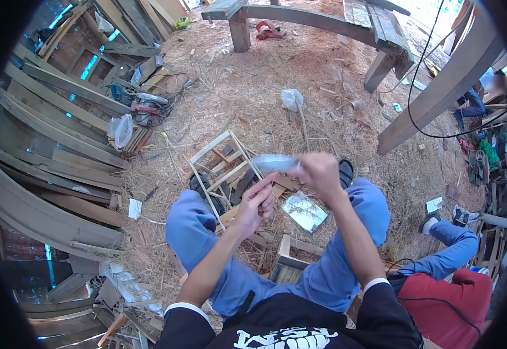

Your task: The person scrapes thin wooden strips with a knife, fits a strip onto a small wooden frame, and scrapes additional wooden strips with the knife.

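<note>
My right hand (pixel 321 173) is closed around the handle of a wide-bladed knife (pixel 272 163), its pale metal blade smeared by motion and pointing left. Just below the blade, the fingers of my left hand (pixel 254 208) pinch a thin reddish-brown strip of wood (pixel 263 184). Whether blade and strip touch I cannot tell. Beneath my hands, a light wooden frame with crossbars (pixel 212 152) leans by my left foot. A white sheet (pixel 304 212) sprinkled with shavings lies on the ground between my knees.
Between my thighs stands a small wooden box (pixel 291 256). A circular saw (pixel 148 107) rests beside stacked planks on the left. Ahead is a wooden bench (pixel 306 14), with a thick slanted beam (pixel 439 87) at right. Someone in a red top (pixel 448 302) sits close on my right.
</note>
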Demonstrator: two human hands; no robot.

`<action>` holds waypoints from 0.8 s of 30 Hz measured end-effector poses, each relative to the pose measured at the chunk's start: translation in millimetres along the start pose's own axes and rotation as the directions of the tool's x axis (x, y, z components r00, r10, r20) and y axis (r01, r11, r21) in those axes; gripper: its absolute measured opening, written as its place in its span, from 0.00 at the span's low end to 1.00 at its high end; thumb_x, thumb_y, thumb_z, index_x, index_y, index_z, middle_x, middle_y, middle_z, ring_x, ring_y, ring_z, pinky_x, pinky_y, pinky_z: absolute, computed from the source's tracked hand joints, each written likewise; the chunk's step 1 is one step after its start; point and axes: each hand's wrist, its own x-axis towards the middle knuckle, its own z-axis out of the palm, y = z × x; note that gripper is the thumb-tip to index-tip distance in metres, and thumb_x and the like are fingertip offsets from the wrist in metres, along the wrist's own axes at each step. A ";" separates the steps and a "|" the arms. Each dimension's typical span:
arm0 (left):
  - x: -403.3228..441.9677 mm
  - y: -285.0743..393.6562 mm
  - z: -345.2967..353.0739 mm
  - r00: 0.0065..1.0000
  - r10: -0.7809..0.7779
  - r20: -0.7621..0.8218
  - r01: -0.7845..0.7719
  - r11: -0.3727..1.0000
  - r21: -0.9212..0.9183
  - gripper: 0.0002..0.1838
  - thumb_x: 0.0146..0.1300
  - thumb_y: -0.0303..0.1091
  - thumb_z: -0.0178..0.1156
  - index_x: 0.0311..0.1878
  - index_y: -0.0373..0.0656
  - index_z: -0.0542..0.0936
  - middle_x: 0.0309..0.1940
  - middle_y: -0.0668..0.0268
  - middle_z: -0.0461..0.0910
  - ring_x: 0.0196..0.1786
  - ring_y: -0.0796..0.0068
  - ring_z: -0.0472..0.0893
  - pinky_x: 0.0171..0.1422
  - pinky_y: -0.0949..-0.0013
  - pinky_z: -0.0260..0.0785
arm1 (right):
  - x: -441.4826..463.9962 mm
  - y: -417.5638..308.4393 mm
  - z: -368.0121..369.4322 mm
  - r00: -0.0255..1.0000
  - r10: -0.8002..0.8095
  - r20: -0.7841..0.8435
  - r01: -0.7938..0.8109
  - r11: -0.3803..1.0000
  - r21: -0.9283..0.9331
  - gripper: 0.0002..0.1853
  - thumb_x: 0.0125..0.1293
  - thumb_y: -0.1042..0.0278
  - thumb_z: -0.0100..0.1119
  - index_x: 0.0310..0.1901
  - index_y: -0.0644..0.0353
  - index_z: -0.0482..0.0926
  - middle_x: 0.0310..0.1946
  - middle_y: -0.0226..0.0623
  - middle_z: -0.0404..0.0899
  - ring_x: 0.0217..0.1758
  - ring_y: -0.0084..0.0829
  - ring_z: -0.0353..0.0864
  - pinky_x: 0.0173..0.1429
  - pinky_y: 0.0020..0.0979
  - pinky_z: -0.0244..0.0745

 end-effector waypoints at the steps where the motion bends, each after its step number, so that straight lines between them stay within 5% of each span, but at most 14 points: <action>1: -0.5 0.0 -0.7 1.000 0.005 -0.001 -0.005 1.000 0.005 0.23 0.78 0.34 0.50 0.74 0.48 0.70 0.24 0.77 0.58 0.25 0.85 0.56 0.26 0.78 0.48 | 3.0 10.5 -1.3 0.992 0.110 -0.056 -0.111 0.994 -0.022 0.18 0.64 0.46 0.66 0.35 0.55 0.85 0.22 0.33 0.81 0.25 0.35 0.80 0.31 0.35 0.72; 2: 2.3 -4.1 -6.7 1.000 0.029 0.002 -0.029 0.999 0.019 0.22 0.79 0.35 0.51 0.74 0.49 0.71 0.24 0.77 0.58 0.25 0.85 0.57 0.26 0.78 0.48 | 2.9 23.9 0.8 0.977 0.172 -0.122 -0.172 0.985 0.014 0.18 0.65 0.46 0.66 0.34 0.56 0.85 0.21 0.33 0.81 0.24 0.35 0.80 0.32 0.37 0.73; 5: -1.6 0.7 -0.9 1.000 0.010 -0.018 -0.009 1.000 0.026 0.22 0.79 0.36 0.52 0.74 0.49 0.71 0.25 0.77 0.58 0.26 0.85 0.58 0.26 0.78 0.49 | 3.0 11.3 -7.9 0.990 0.005 -0.142 -0.001 1.000 0.026 0.19 0.64 0.46 0.66 0.35 0.56 0.85 0.22 0.33 0.81 0.24 0.34 0.81 0.32 0.38 0.74; 9: -1.2 -3.4 -1.1 0.999 -0.046 -0.022 0.047 0.998 0.040 0.22 0.78 0.36 0.53 0.73 0.51 0.72 0.25 0.78 0.59 0.26 0.86 0.58 0.26 0.78 0.50 | -14.0 -15.0 4.4 0.968 -0.219 0.126 0.207 0.973 0.099 0.21 0.62 0.42 0.66 0.32 0.54 0.85 0.23 0.32 0.82 0.24 0.32 0.82 0.31 0.34 0.74; 10: -0.9 -7.4 -2.2 1.000 -0.027 -0.011 0.027 1.000 -0.008 0.22 0.78 0.36 0.54 0.73 0.51 0.72 0.24 0.78 0.58 0.26 0.86 0.58 0.26 0.78 0.50 | -9.5 -8.8 7.4 0.969 -0.243 0.042 0.237 0.964 0.119 0.20 0.62 0.42 0.68 0.31 0.53 0.85 0.21 0.32 0.82 0.23 0.30 0.81 0.31 0.33 0.74; 13: 0.7 -5.8 -5.6 1.000 -0.005 0.019 0.005 1.000 -0.003 0.23 0.78 0.36 0.53 0.73 0.50 0.71 0.24 0.78 0.58 0.26 0.87 0.58 0.26 0.78 0.49 | 3.0 11.8 -6.6 0.987 0.120 -0.103 -0.117 0.993 0.030 0.19 0.63 0.45 0.67 0.32 0.55 0.85 0.20 0.32 0.81 0.22 0.30 0.81 0.30 0.34 0.74; 16: -1.1 -3.8 -3.9 1.000 0.007 0.003 -0.007 1.000 0.008 0.23 0.78 0.35 0.53 0.73 0.49 0.71 0.23 0.78 0.58 0.24 0.86 0.57 0.26 0.78 0.49 | 1.4 12.8 -16.1 0.954 0.259 -0.150 -0.249 0.965 0.082 0.18 0.63 0.47 0.68 0.33 0.56 0.85 0.21 0.33 0.81 0.23 0.32 0.81 0.29 0.35 0.74; 19: 2.6 -5.7 -3.8 1.000 -0.023 0.007 0.023 1.000 0.004 0.23 0.78 0.36 0.53 0.74 0.49 0.70 0.23 0.78 0.58 0.24 0.87 0.56 0.25 0.78 0.48 | -14.0 -6.4 -10.2 0.996 -0.086 0.030 0.082 0.990 0.115 0.17 0.63 0.50 0.69 0.34 0.57 0.86 0.21 0.35 0.82 0.23 0.33 0.82 0.30 0.35 0.73; 22: 6.8 -14.2 -8.5 0.999 -0.037 0.008 0.037 0.999 -0.005 0.24 0.78 0.37 0.53 0.75 0.50 0.69 0.23 0.78 0.58 0.23 0.87 0.56 0.25 0.78 0.48 | -18.2 -10.3 0.2 0.964 -0.216 0.153 0.183 0.962 0.205 0.14 0.62 0.59 0.70 0.39 0.62 0.84 0.24 0.40 0.81 0.25 0.36 0.82 0.32 0.37 0.73; 24: 4.4 -14.3 -7.0 1.000 0.003 0.026 -0.002 1.000 -0.031 0.24 0.79 0.38 0.53 0.75 0.52 0.69 0.23 0.78 0.58 0.23 0.87 0.56 0.25 0.78 0.47 | -6.6 2.9 -6.7 1.000 0.011 0.027 -0.014 0.993 0.119 0.16 0.62 0.51 0.70 0.36 0.58 0.85 0.21 0.36 0.81 0.23 0.33 0.81 0.30 0.35 0.74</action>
